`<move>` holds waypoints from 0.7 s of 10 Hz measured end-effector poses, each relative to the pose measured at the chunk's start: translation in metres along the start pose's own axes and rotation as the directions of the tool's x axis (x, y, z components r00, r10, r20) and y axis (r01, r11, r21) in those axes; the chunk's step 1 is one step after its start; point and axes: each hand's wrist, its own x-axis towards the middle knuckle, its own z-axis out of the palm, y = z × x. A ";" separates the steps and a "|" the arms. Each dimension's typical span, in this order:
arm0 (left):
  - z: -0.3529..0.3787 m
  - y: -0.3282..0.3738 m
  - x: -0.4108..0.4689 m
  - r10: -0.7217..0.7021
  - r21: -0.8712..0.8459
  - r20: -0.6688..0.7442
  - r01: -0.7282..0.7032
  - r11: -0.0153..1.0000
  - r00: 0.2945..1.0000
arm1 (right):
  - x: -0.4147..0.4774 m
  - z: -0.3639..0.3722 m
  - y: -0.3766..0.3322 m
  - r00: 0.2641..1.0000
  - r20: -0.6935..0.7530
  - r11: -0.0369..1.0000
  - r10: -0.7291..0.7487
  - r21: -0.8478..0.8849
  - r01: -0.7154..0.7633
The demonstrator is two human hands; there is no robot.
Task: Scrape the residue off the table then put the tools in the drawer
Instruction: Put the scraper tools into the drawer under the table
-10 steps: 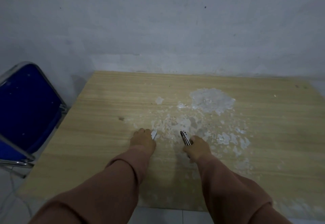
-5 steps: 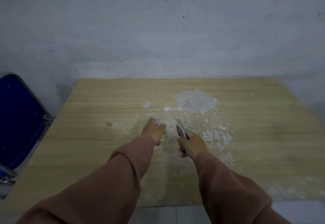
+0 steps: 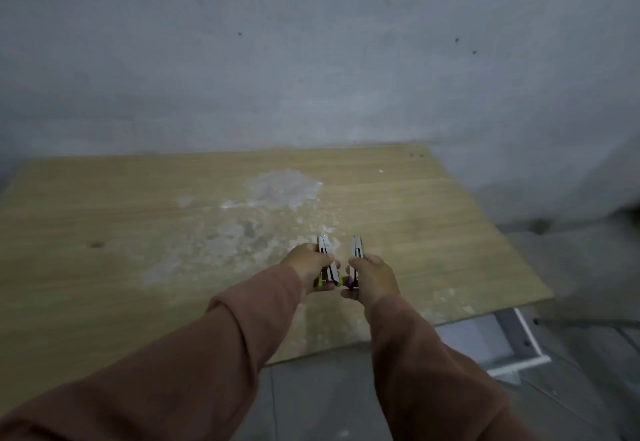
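At frame centre, a green-handled scraper (image 3: pixel 327 262) is clenched in the left hand (image 3: pixel 309 267) and a purple-handled scraper (image 3: pixel 354 257) in the right hand (image 3: pixel 375 279). White residue (image 3: pixel 277 187) is spread across the desk (image 3: pixel 104 198) above them. An open drawer (image 3: pixel 498 343) is seen at lower right.

The left hand (image 3: pixel 309 267) wraps the middle of its scraper (image 3: pixel 328 262), so only the metal tip beyond the fingers and a yellow-green end below them show. The right hand (image 3: pixel 374 277) likewise hides most of its scraper (image 3: pixel 355 256), leaving a purple bit at the base. Left of both hands the desk (image 3: pixel 104 205) runs out of the picture. Down to the right of the right hand, a pale open drawer (image 3: pixel 516 347) is blurred, its inside partly covered by the desk.
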 end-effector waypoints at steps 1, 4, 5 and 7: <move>0.051 -0.017 0.003 -0.043 0.042 0.033 0.041 0.998 0.999 | 0.000 -0.052 0.009 0.997 -0.054 0.999 0.046 0.027 -0.045; 0.170 -0.090 0.022 -0.218 0.108 0.064 0.210 0.972 0.974 | 0.010 -0.175 0.068 0.983 -0.104 0.968 0.154 -0.184 -0.172; 0.190 -0.113 0.024 -0.279 0.139 0.062 0.269 0.953 0.958 | 0.021 -0.202 0.097 0.941 -0.191 0.955 0.278 -0.051 -0.292; 0.211 -0.150 0.034 -0.423 0.133 -0.064 0.428 0.894 0.904 | 0.047 -0.228 0.120 0.938 -0.185 0.865 0.292 -0.367 -0.341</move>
